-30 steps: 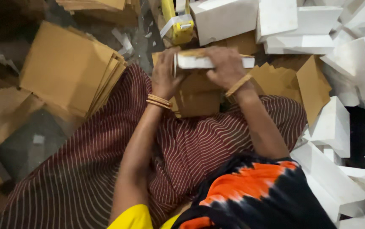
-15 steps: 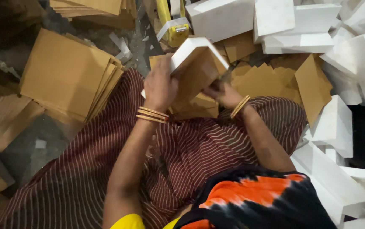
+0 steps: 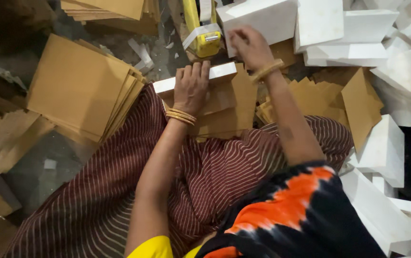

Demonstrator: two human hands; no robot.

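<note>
Nearest to the camera was the person's top, black with orange patches (image 3: 286, 210), and past it a dark red skirt with thin white stripes (image 3: 119, 191) spread over the lap. Just past the skirt lay the half-made box (image 3: 220, 93), brown card with a long white edge on its far side. The left hand (image 3: 191, 86) rested flat on top of this box, fingers (image 3: 193, 71) stretched out and lying over the white edge, pressing down and not wrapped around it. Gold bangles (image 3: 180, 116) sat on that wrist. To the left of the box was a stack of flat brown card sheets (image 3: 79, 91), and to the right of the box more loose brown card pieces (image 3: 329, 100) lay in a messy heap. Farther than the box, the right hand (image 3: 248, 45) was up off the card, fingers loosely curled, close to a yellow tape holder (image 3: 203, 33). I could not tell if it pinched anything. One bangle (image 3: 266, 70) was on that wrist. Beyond the box and to its right stood many finished white boxes (image 3: 358, 28), piled together
</note>
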